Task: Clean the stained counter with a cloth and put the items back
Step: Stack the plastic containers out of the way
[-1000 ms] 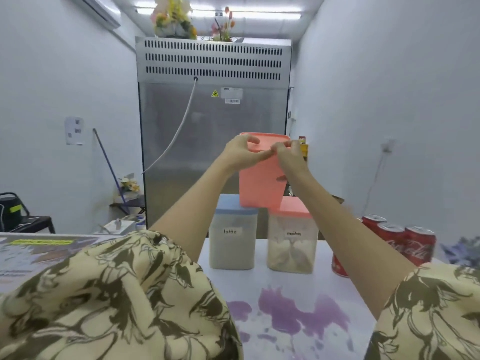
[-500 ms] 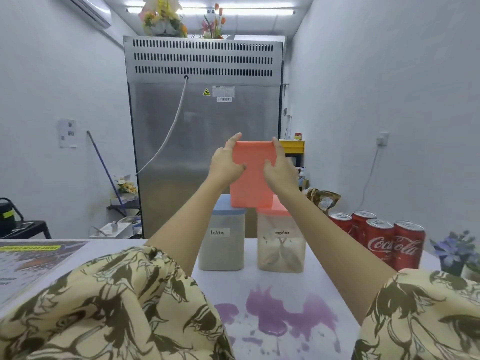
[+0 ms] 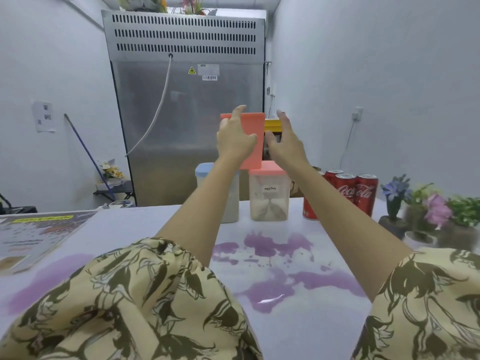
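walls: pale grey | back: steel fridge (image 3: pixel 187 120) | left: broom (image 3: pixel 88 154) leaning on wall

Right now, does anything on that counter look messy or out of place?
Yes. Purple stains are splashed across the white counter, from the jars to the near edge. Also, the left hand holds an orange container above the mocha jar.

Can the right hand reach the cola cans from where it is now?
Probably yes. The right hand is open and holds nothing, and the cola cans stand just below it, beside the forearm, with nothing between.
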A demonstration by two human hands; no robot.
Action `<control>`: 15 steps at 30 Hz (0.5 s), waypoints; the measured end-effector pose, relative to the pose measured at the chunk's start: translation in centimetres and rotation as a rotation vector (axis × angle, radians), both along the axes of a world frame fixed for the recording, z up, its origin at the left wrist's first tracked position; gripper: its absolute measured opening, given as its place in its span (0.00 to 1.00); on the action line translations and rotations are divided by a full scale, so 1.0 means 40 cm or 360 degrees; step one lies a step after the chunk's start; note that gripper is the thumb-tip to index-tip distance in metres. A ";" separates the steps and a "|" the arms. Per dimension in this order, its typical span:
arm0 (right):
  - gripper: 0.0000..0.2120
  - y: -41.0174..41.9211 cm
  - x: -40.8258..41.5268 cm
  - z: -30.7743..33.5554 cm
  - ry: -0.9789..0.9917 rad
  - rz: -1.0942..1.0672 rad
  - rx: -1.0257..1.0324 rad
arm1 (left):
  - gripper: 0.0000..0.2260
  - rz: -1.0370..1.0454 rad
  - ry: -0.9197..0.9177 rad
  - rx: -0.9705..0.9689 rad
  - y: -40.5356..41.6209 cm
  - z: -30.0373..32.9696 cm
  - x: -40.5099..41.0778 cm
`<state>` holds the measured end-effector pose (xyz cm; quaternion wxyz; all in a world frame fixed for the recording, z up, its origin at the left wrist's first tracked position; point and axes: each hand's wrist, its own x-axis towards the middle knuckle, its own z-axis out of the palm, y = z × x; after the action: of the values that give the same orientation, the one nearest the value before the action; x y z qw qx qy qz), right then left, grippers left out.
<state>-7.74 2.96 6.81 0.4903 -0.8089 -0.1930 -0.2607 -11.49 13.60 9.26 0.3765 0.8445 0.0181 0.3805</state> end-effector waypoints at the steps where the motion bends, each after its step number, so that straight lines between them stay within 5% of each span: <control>1: 0.26 -0.015 -0.034 -0.009 0.0010 -0.0022 0.0007 | 0.28 -0.0041 -0.0015 -0.0009 -0.014 -0.011 -0.030; 15: 0.19 -0.360 -0.464 -0.263 0.0239 -0.0677 0.0237 | 0.19 -0.0881 0.0220 -0.0172 -0.356 -0.254 -0.310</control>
<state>-26.28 -11.45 -3.69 0.4955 -0.8102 0.0386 -0.3107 -23.88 -0.64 -0.90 0.5083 0.8200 -0.1671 0.2032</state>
